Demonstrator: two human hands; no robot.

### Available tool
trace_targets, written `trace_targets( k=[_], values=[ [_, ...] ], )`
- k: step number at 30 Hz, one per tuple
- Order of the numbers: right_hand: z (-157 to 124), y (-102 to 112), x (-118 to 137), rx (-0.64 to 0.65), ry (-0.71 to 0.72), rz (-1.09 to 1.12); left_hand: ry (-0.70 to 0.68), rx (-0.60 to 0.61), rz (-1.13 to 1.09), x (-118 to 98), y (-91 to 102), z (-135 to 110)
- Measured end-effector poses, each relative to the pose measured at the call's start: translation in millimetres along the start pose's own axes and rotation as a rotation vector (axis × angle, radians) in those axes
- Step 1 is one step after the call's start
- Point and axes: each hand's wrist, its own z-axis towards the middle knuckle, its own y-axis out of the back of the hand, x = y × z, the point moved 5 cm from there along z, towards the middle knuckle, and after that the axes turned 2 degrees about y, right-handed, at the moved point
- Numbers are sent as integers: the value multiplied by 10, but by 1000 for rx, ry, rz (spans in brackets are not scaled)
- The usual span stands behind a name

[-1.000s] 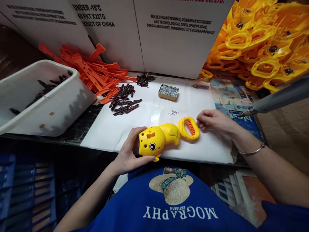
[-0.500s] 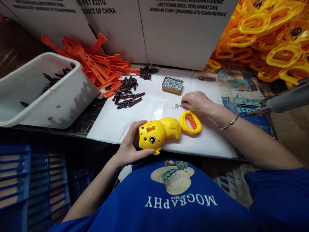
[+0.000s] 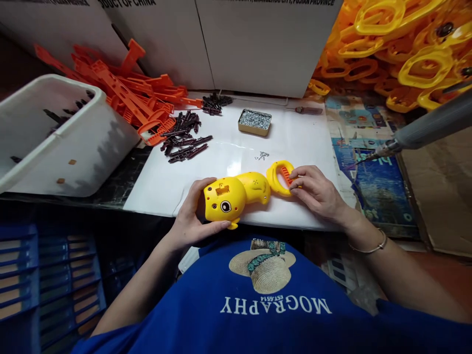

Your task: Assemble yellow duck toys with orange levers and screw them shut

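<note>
My left hand [image 3: 191,216] grips the head of the yellow plastic animal-shaped toy [image 3: 239,192] at the white counter's [image 3: 302,137] near edge; my right hand [image 3: 317,194] pinches its loop handle [image 3: 275,174]. Loose screws [image 3: 262,156], a metal screw tin [image 3: 254,122] and dark plastic pins [image 3: 184,142] lie beyond.

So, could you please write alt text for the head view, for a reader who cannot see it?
A person's left hand grips the head of a yellow toy on a white sheet while the right hand pinches its ring handle. Beyond lie a tin of screws, dark pins, orange parts and a white tub.
</note>
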Motion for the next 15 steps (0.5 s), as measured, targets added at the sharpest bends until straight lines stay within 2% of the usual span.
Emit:
trace_targets(
  k=[10,15],
  values=[
    [-35,-1,11,-46,-18,55,10,-5,6,1,6,18],
    [-61,-18,-44,-107,-96,60,2,-3,7,5,5,26]
  ],
)
